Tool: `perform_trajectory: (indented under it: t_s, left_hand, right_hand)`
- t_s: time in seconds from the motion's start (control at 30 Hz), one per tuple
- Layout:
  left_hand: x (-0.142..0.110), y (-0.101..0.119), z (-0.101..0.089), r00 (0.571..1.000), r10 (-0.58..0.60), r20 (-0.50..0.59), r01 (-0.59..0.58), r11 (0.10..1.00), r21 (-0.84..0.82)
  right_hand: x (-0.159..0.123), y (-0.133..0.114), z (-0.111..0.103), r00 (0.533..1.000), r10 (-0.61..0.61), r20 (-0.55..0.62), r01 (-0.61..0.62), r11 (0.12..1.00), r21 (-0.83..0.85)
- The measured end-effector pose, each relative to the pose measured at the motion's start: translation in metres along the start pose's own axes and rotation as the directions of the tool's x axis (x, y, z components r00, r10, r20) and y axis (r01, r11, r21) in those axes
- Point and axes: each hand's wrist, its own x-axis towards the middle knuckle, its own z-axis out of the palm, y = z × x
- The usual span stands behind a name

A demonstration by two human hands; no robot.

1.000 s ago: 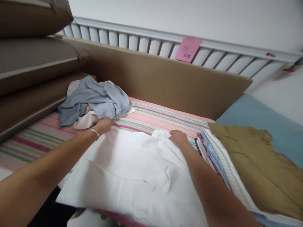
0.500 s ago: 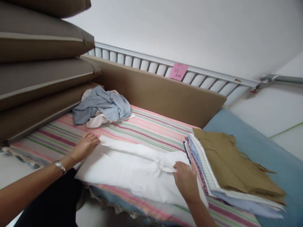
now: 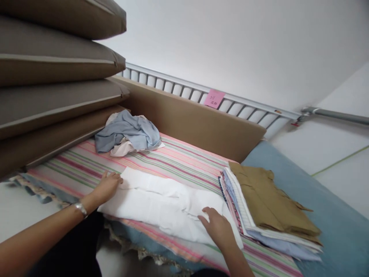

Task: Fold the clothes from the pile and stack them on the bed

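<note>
A white garment lies folded in a long band across the striped cloth, with a crease running along its middle; its kind I cannot make out. My left hand rests at the garment's left end, fingers loosely bent and slightly apart. Over the right part of the same garment is my right hand, thumb and fingers spread, gripping nothing. Just right of it sits a stack of folded clothes, with an olive-brown garment on top and white striped and light blue ones under it.
Crumpled light blue and pale pink clothes lie at the back left. Thick brown cushions are piled on the left. A brown board and metal railing with a pink note line the back. Blue fabric spreads right.
Both hands have let go of the raised fold, which now lies flatter on the white garment. The right hand's fingers have spread. The view has shifted slightly.
</note>
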Motion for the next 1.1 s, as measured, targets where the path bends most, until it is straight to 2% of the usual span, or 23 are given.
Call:
perform_trajectory:
  t_s: [0.07,0.17,0.23,0.3,0.37,0.47,0.57,0.67,0.8,0.9,1.0,1.1]
  left_hand:
    - [0.004,0.007,0.002,1.0,-0.01,-0.026,0.008,0.998,-0.056]
    - [0.022,0.019,0.009,0.995,0.056,-0.084,-0.066,0.989,-0.131]
    - [0.032,0.025,0.023,0.996,0.042,-0.078,-0.052,0.989,-0.136]
    - [0.035,0.027,0.042,0.999,-0.044,-0.018,0.042,0.994,-0.096]
    - [0.032,0.026,0.06,0.992,-0.12,0.037,0.122,0.992,-0.035]
    - [0.021,0.025,0.075,0.99,-0.134,0.037,0.133,0.991,0.033]
    - [0.015,0.029,0.072,0.991,-0.133,0.031,0.131,0.989,0.067]
    - [0.016,0.034,0.066,0.988,-0.15,0.038,0.147,0.986,0.077]
    - [0.015,0.037,0.063,0.987,-0.16,0.021,0.158,0.985,0.073]
    - [0.013,0.037,0.062,0.987,-0.163,0.005,0.163,0.985,0.062]
    - [0.011,0.038,0.063,0.986,-0.164,-0.004,0.164,0.985,0.043]
    - [0.013,0.036,0.063,0.987,-0.162,-0.008,0.162,0.987,0.003]
  right_hand:
    - [0.005,-0.006,-0.004,0.995,0.05,-0.082,-0.046,0.998,0.044]
    - [0.025,-0.018,-0.005,0.98,0.081,-0.184,-0.067,0.995,0.08]
    - [0.039,-0.025,0.007,0.98,0.109,-0.165,-0.096,0.992,0.084]
    - [0.048,-0.025,0.028,0.98,0.175,-0.096,-0.169,0.983,0.07]
    - [0.051,-0.015,0.055,0.972,0.232,-0.035,-0.231,0.973,0.025]
    - [0.05,0.009,0.088,0.973,0.231,-0.028,-0.232,0.971,-0.057]
    - [0.052,0.03,0.107,0.98,0.197,-0.038,-0.199,0.977,-0.081]
    - [0.057,0.041,0.117,0.982,0.179,-0.052,-0.182,0.981,-0.063]
    - [0.061,0.046,0.125,0.982,0.165,-0.095,-0.17,0.985,-0.04]
    - [0.061,0.048,0.124,0.985,0.153,-0.084,-0.156,0.987,-0.025]
    - [0.058,0.045,0.115,0.982,0.178,-0.067,-0.178,0.984,-0.003]
    - [0.048,0.027,0.093,0.966,0.189,-0.174,-0.189,0.982,0.017]
